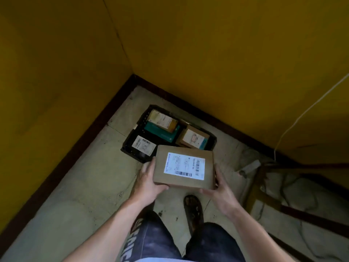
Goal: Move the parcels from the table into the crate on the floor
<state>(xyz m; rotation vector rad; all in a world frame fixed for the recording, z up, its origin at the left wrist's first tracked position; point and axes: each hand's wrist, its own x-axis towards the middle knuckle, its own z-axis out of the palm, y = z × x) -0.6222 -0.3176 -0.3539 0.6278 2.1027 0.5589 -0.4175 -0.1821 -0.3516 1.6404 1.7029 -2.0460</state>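
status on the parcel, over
Grip: left hand, right hand holding brown parcel. Not yet in crate; other parcels inside. Nothing blocking.

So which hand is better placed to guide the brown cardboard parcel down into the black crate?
Left, probably. Both hands hold the brown cardboard parcel, but the black plastic crate lies ahead and leftward, nearer the left hand than the right hand.

view: head, one wide-angle | position: worn on the person's head, high above the floor [85,186] | facing: forward and steeply down into a corner of yellow walls [207,44] | nearness: left hand [149,183], right hand [221,193] and parcel [184,168] close, below centre; crate [132,141] farther, mid-frame
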